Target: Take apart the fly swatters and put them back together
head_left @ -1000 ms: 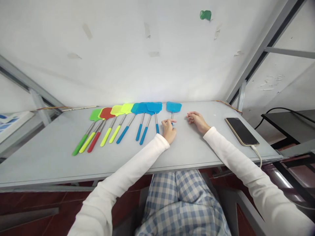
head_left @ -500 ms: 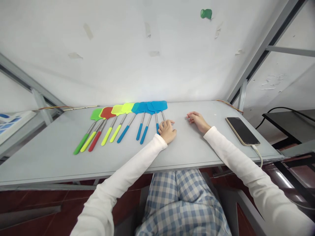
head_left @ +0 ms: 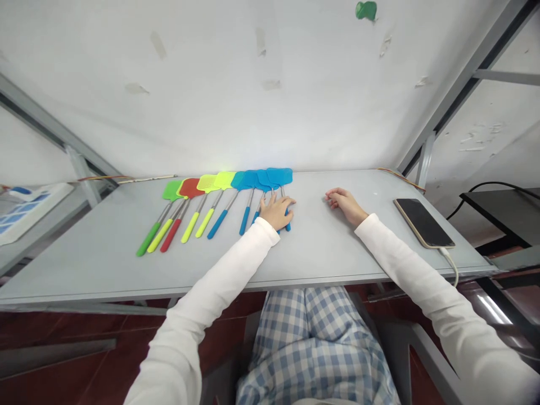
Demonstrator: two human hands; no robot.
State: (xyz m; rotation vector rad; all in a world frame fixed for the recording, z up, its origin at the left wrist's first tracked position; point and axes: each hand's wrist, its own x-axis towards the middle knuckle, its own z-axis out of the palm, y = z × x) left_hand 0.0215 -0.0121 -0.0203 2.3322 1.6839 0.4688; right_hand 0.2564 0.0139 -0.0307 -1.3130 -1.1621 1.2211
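Observation:
Fly swatters lie side by side on the grey table (head_left: pixel 320 253), heads toward the wall and handles toward me. From the left come a green fly swatter (head_left: pixel 171 190), a red fly swatter (head_left: pixel 191 188), several yellow-green ones such as a yellow fly swatter (head_left: pixel 224 180), then several overlapping blue ones ending with the rightmost blue fly swatter (head_left: pixel 284 176). My left hand (head_left: pixel 276 211) lies over the shafts and handles of the right-hand blue swatters with fingers spread, partly hiding them. To the right, my right hand (head_left: pixel 343 203) rests on the table, fingers loosely bent and holding nothing.
A phone (head_left: pixel 424 223) with a white charging cable (head_left: pixel 449 263) lies at the table's right end. Wires run along the wall at the back. Metal frame posts (head_left: pixel 425 160) stand at both sides. A white and blue object (head_left: pixel 29 211) sits beyond the left end.
My left hand has shifted left over the blue swatters and spread its fingers; the rightmost blue handle now shows beside it. My right hand stays in place. The view has tilted slightly.

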